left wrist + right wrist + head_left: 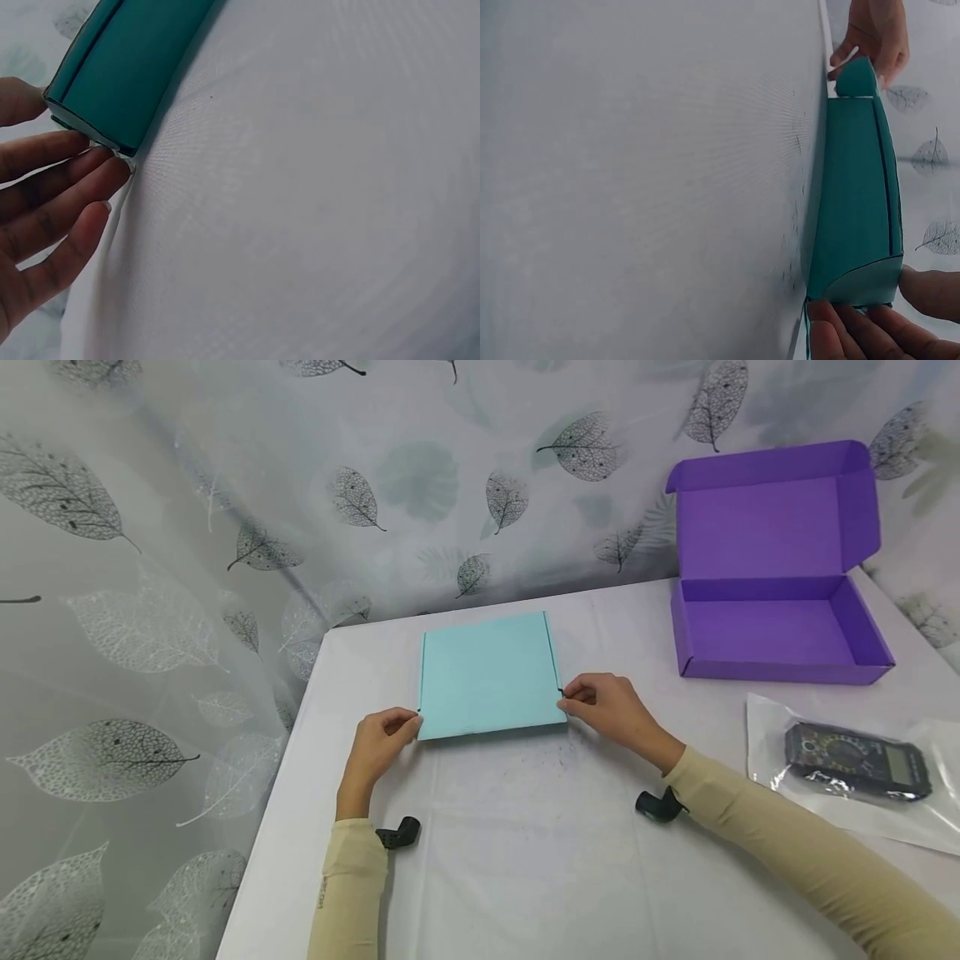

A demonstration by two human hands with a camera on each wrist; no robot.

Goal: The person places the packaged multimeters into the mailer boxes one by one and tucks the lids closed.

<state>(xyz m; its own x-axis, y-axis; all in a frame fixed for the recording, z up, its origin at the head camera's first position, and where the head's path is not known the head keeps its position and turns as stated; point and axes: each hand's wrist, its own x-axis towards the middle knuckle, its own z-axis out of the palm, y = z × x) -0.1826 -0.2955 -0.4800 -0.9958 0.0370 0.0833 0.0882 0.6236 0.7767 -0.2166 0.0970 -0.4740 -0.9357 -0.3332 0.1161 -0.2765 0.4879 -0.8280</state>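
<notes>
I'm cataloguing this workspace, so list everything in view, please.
Cloth-covered table: 1, white, beneath objects
Leaf-patterned curtain: at least 1, grey, behind and left
Flat rectangular cardboard box: 1, turquoise, table's far half
Open rectangular cardboard box: 1, purple, far right
Shiny plastic bag: 1, white and clear, right
Handheld multimeter: 1, mostly black, in bag
Wrist cameras: 2, black, one per wrist
Long sleeves: 2, beige, both arms
Left hand: 1, bare, gripping turquoise box, near left corner
Right hand: 1, bare, same box, near right corner
</notes>
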